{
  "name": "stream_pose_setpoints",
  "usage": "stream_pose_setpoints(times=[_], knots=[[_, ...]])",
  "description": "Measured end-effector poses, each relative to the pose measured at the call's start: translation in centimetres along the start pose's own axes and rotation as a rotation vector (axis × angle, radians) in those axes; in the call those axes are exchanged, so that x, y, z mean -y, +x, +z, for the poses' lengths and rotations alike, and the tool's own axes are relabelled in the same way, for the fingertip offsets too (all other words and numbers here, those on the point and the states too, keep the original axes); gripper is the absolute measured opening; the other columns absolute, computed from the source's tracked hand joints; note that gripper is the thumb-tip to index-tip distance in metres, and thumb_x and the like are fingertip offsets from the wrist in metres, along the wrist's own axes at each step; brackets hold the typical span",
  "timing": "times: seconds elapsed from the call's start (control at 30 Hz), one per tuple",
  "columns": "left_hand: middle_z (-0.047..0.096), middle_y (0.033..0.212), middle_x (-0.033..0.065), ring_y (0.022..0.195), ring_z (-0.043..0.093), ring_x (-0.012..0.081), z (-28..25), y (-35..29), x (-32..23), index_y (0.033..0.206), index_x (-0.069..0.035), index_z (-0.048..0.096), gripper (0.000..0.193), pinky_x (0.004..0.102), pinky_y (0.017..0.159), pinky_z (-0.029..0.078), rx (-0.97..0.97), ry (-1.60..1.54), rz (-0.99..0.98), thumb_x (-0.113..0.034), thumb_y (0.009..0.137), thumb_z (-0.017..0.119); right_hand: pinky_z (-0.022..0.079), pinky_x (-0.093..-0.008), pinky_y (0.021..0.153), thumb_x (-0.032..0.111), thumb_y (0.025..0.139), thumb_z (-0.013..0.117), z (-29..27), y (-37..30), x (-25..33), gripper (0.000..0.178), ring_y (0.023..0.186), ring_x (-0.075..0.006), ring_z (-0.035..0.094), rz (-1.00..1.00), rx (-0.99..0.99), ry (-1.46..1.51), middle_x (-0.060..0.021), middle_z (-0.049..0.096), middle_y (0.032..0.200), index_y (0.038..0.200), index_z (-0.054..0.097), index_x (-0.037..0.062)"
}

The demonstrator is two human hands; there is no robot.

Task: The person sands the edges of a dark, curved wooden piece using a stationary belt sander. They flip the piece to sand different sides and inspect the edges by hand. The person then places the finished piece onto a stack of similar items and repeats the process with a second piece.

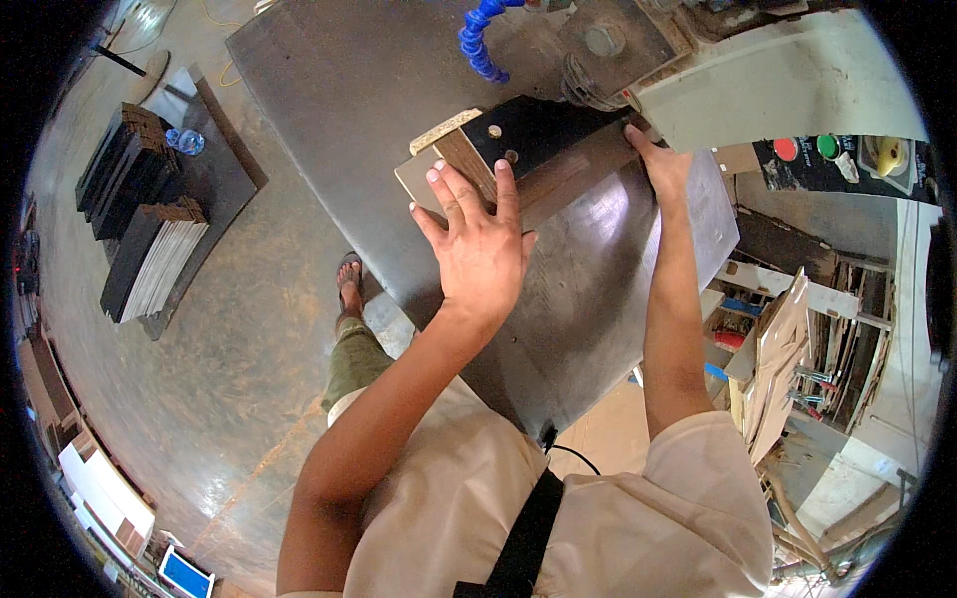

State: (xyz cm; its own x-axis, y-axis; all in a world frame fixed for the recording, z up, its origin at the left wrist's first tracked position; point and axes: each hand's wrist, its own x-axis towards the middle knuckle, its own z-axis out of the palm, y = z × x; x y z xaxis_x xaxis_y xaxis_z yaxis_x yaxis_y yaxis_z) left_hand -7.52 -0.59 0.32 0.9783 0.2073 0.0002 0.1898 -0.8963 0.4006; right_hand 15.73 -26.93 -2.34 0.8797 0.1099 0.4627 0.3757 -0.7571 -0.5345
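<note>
The board (563, 125), black on top with two holes near its left end, lies on the metal tabletop (349, 140), beneath the machine head (603, 45). A wood block (461, 159) sits across its left end, with a strip (444, 131) of coarse-grained chipboard along the far side.

Handling: the board should be stiff and of moderate weight, and unlikely to bend under hand pressure. Its black face appears smooth; the tabletop has a sheen, so the board may slide easily. Exposed chipboard edges may crumble if knocked. Recommended hold: flat pressure on the block at the left end, plus a hold on the near edge at the right end, with fingers clear of the machine head.

Position: the left hand (480, 249) is spread, fingers extended over the block and the board's left end; the board extends to the right and away from it. The right hand (662, 164) is at the board's right end, thumb by the corner. Its remaining fingers are hidden, so its closure cannot be determined.
</note>
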Motion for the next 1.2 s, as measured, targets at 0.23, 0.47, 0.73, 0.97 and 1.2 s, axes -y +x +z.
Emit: stream_pose_setpoints(times=[0.23,0.47,0.73,0.97,1.2], knots=[[0.024,0.154,0.0501,0.149,0.026,0.0616,0.5,0.7,0.1,0.16,-0.01,0.038,0.091,0.0784,0.108,0.029,-0.044,-0.123,0.069,-0.041,0.085,0.081,0.051,-0.037,0.096,0.026,0.075,0.092,-0.5,-0.1,-1.9,0.053,0.102,-0.0293,0.068,-0.046,-0.022,-0.082,-0.0157,0.074,0.112,0.114,0.071,-0.0044],[0.027,0.154,0.0474,0.148,0.03,0.0599,0.5,2.0,0.1,0.157,-0.011,0.043,0.091,0.0778,0.106,0.033,-0.074,-0.142,0.164,-0.04,0.082,0.084,0.046,-0.0472,0.107,0.023,0.069,0.093,-2.7,-1.6,-2.7,0.054,0.122,-0.0411,0.06,-0.096,-0.099,-0.134,-0.0214,0.067,0.125,0.116,0.073,0.0049],[0.027,0.154,0.0461,0.148,0.03,0.0581,0.3,2.9,0.0,0.156,-0.009,0.044,0.091,0.0774,0.11,0.031,-0.045,-0.161,0.285,-0.039,0.081,0.085,0.043,-0.0503,0.11,0.033,0.069,0.095,-5.2,-5.2,-3.6,0.059,0.124,-0.043,0.058,0.011,-0.193,-0.295,-0.0248,0.064,0.128,0.118,0.076,0.007],[0.026,0.158,0.043,0.153,0.024,0.0543,-0.7,1.6,0.6,0.158,-0.011,0.042,0.092,0.074,0.116,0.026,0.025,-0.18,0.349,-0.04,0.082,0.083,0.043,-0.0534,0.108,0.037,0.068,0.095,-7.8,-9.5,-1.9,0.063,0.124,-0.0446,0.057,0.18,-0.183,-0.311,-0.0287,0.062,0.13,0.121,0.075,0.0095],[0.036,0.159,0.0321,0.152,0.033,0.0441,-6.2,-4.0,7.5,0.144,-0.01,0.06,0.075,0.0702,0.118,0.025,0.027,-0.165,0.241,-0.045,0.082,0.083,0.043,-0.0537,0.107,0.037,0.066,0.096,-7.3,-18.1,8.5,0.066,0.124,-0.0448,0.054,0.186,-0.162,-0.349,-0.0266,0.06,0.133,0.122,0.075,0.0107]])
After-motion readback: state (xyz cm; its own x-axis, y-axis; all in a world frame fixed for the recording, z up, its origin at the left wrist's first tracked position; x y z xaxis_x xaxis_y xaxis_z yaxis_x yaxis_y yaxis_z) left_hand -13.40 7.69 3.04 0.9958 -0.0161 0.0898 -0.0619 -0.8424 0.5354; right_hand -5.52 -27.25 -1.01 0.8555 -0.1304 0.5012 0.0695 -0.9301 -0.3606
